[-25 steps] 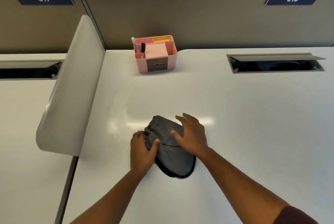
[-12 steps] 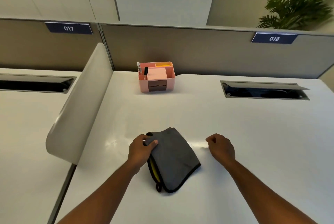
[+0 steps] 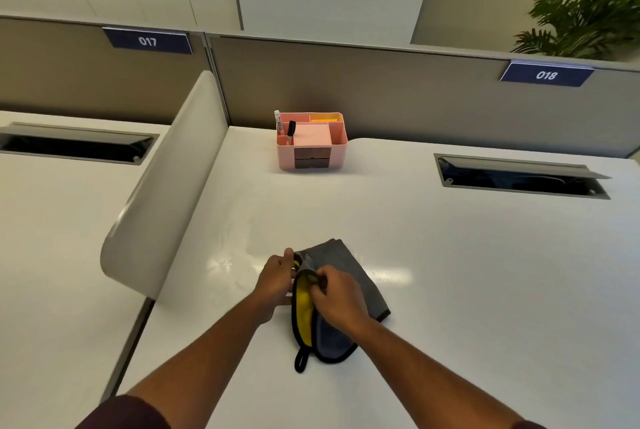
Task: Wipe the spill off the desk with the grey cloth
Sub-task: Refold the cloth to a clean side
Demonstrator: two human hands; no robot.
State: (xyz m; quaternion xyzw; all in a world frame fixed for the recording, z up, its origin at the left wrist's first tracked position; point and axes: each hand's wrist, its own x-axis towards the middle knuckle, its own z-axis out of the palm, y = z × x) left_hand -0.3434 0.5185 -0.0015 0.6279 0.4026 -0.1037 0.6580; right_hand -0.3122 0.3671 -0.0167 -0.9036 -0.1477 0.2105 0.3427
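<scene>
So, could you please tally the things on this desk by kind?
Grey cloth: 1
Pink organiser: 1
Pens in the organiser: 2
Total: 4

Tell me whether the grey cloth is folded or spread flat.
Folded. The grey cloth lies doubled on the desk, its yellow inner side showing where the right hand lifts an edge; the left hand holds the other.

Head cam, 1 view: looks fwd/down, close over white desk (image 3: 450, 273).
</scene>
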